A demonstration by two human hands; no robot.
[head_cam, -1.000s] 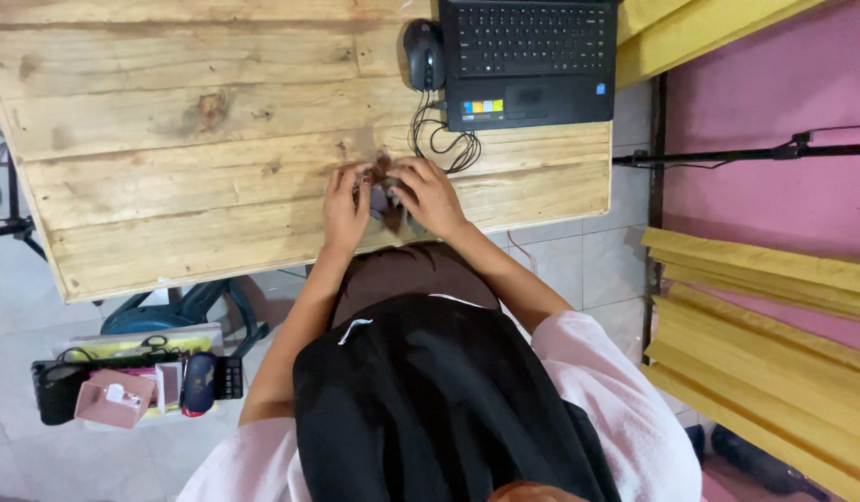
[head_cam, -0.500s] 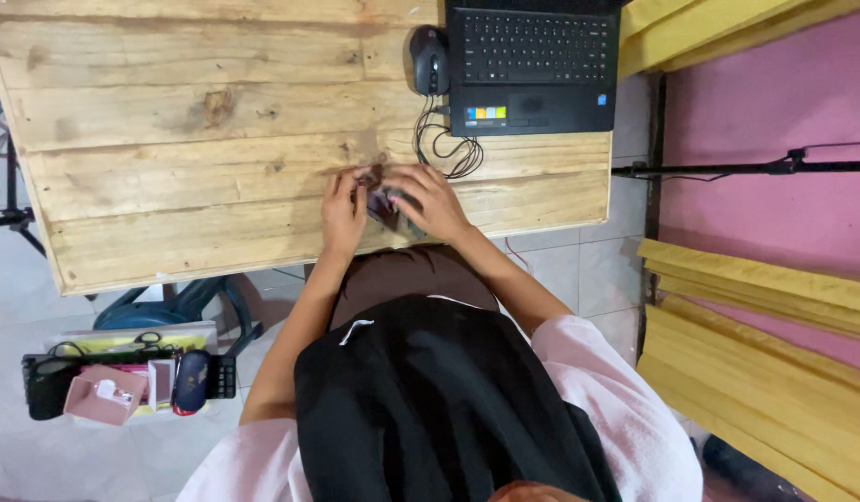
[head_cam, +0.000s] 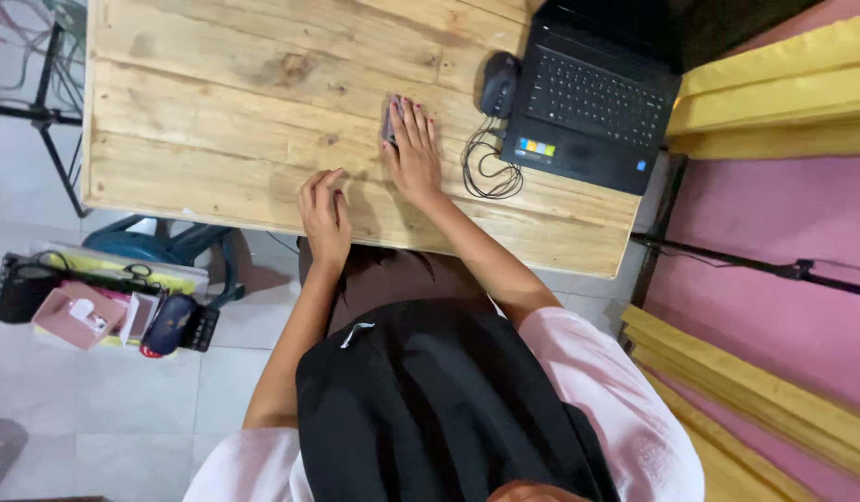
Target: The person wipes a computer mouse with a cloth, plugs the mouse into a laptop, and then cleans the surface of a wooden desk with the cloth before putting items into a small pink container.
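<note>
right hand (head_cam: pixel 413 149) flat on small dark object (head_cam: pixel 389 121), mid-table | left hand (head_cam: pixel 325 212) near table's (head_cam: pixel 216 112) front edge | laptop (head_cam: pixel 588 107), mouse (head_cam: pixel 498 84) far right corner

I see a black laptop (head_cam: pixel 592 107) at the far right corner of the wooden table (head_cam: pixel 216 102). A black mouse (head_cam: pixel 498 84) sits just left of the laptop, its coiled cable (head_cam: pixel 490 167) lying in front. Left of the table, below its edge, a pink box (head_cam: pixel 77 314) rests among clutter on the floor.
</note>
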